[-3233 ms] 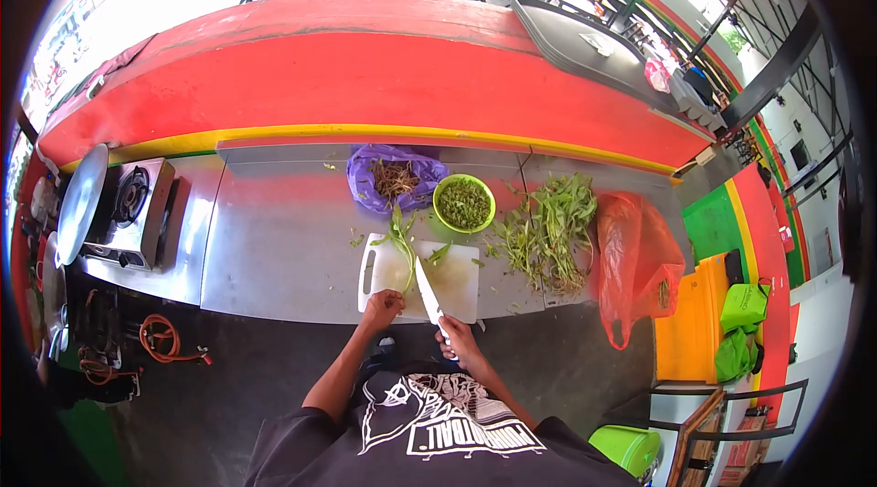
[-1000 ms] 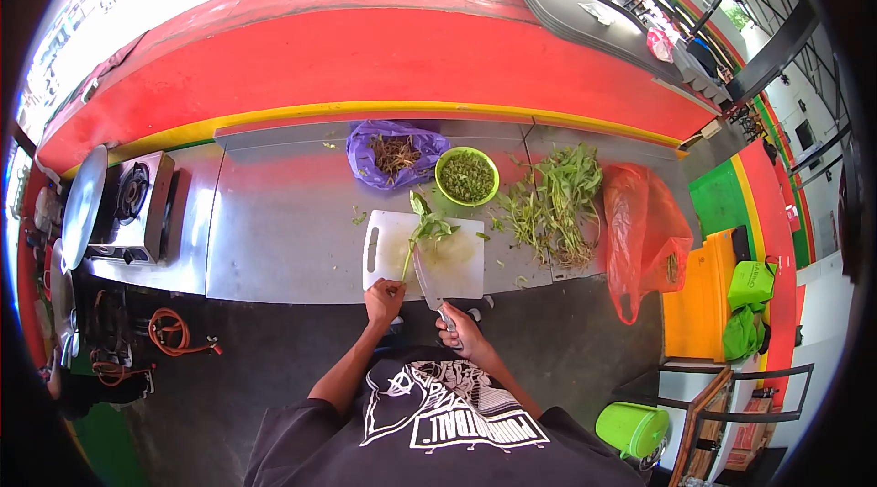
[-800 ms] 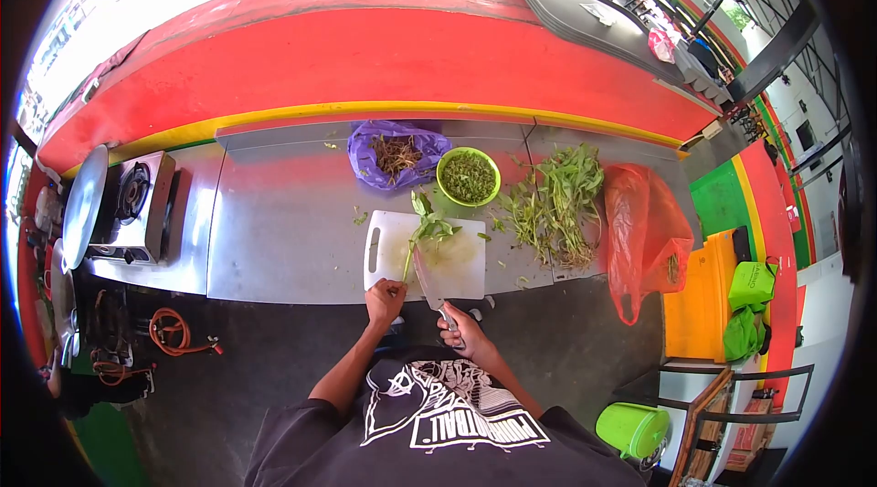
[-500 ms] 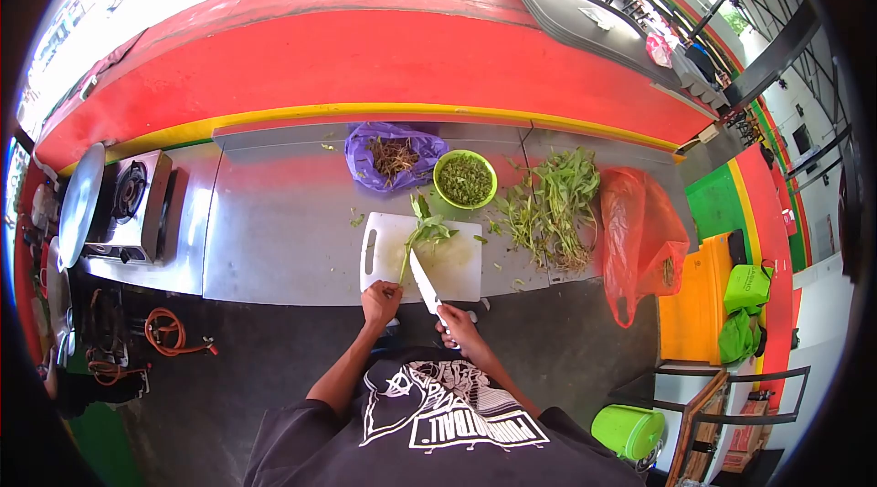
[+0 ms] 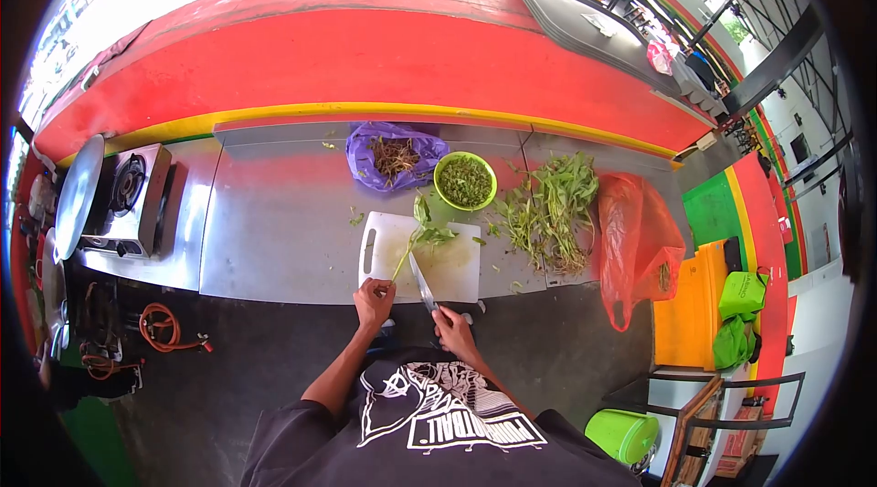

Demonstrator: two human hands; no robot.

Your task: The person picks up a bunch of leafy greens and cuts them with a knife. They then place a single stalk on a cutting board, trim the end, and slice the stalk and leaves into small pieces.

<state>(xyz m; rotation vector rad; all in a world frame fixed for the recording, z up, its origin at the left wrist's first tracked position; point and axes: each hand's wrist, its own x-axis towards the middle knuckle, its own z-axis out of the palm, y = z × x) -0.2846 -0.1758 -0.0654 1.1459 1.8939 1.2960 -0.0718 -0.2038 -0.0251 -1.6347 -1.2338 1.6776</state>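
Observation:
My left hand [image 5: 374,301] is closed on the lower end of a leafy green stem [image 5: 407,252] at the near left edge of the white cutting board [image 5: 457,272]. My right hand [image 5: 452,328] grips the handle of a knife [image 5: 422,282], whose blade points up and left over the board, its tip close to the stem. Beyond the board stand a green bowl [image 5: 466,182] of chopped greens and a purple plastic bag [image 5: 365,166] holding roots and trimmings. A pile of leafy stems [image 5: 553,204] lies to the right.
A red plastic bag [image 5: 632,236] hangs partly over the counter's right edge. On the far left are a gas stove [image 5: 137,199] and a round metal lid [image 5: 80,198]. A red wall [image 5: 365,58] runs behind the metal counter [image 5: 274,222].
The knife and my right hand have shifted slightly left, and the blade is tilted differently. My left hand has also moved slightly left, still holding the stem.

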